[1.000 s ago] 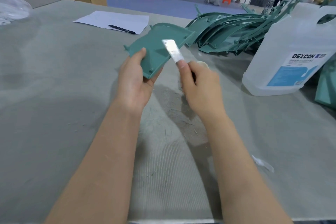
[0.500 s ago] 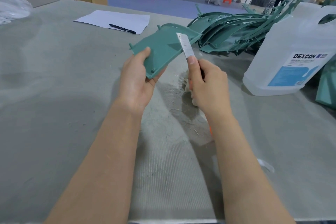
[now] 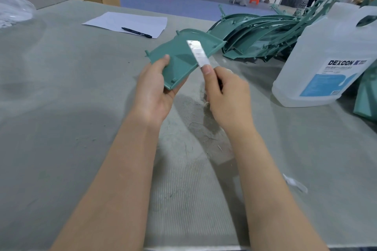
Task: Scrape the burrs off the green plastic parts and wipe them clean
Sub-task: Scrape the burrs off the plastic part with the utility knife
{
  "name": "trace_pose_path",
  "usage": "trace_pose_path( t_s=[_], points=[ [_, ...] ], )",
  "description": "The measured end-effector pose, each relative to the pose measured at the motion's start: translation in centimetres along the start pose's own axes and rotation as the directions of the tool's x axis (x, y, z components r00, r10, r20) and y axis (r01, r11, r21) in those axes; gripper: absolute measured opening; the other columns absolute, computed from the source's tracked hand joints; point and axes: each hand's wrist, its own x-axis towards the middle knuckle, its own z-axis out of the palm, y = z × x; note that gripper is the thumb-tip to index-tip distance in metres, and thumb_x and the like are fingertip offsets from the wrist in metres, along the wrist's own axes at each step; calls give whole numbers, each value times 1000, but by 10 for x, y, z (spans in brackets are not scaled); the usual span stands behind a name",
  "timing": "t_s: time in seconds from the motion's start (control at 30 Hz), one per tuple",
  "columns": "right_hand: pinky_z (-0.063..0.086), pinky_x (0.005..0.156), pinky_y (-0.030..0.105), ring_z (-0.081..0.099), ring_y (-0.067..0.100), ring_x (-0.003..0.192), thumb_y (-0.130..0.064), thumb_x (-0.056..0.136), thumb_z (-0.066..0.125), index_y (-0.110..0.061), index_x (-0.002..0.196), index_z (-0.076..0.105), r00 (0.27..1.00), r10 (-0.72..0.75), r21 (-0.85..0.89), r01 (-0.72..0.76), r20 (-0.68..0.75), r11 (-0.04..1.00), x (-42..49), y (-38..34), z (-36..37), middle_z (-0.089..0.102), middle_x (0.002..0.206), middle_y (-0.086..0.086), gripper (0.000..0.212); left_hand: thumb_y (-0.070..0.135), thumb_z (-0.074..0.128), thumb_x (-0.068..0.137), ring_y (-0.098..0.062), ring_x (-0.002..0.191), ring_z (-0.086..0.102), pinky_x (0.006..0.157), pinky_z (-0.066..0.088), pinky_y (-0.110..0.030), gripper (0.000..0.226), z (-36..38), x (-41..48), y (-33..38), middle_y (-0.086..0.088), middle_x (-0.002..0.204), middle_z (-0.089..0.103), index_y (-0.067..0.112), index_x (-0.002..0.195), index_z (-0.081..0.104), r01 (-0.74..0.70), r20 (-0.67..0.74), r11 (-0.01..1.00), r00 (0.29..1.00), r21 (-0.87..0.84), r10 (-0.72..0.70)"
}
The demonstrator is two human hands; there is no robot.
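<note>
Left hand (image 3: 152, 89) grips the green plastic part (image 3: 183, 57) by its near corner, thumb on top, part held tilted above the surface (image 3: 61, 108). Right hand (image 3: 226, 96) is clenched round a blade (image 3: 197, 53), index finger along its base, blade lying across the part's right edge (contact point blurred, likely touching). Thin shavings lie on the surface under the hands. Pile of green parts (image 3: 259, 34) sits farther back right, beside a white jug (image 3: 330, 57) labelled DEXCON. Paper (image 3: 126, 21) with a pen (image 3: 136, 32) on it lies back left.
</note>
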Motion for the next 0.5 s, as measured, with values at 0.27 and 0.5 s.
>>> trace_pose_path(
  t_s=[0.27, 0.5],
  points=[
    [35, 57, 31, 44, 20, 66, -42, 101, 42, -11, 63, 43, 1000, -14, 6, 14, 15, 1000, -1, 1, 1, 41, 56, -1, 49, 12, 51, 98, -12, 74, 71, 60, 54, -22, 24, -2, 1, 0, -4, 86, 73, 6, 118, 60, -18, -4, 999, 1000, 40, 18],
    [45, 56, 44, 52, 29, 57, -44, 100, 43, -3, 71, 52, 977, -93, 31, 89, 192, 996, -6, -7, 9, 58, 61, 15, 51, 6, 48, 95, -13, 66, 67, 55, 52, -21, 20, -3, 3, 0, -3, 79, 70, 4, 111, 60, -33, -24, 999, 999, 31, 34]
  ],
)
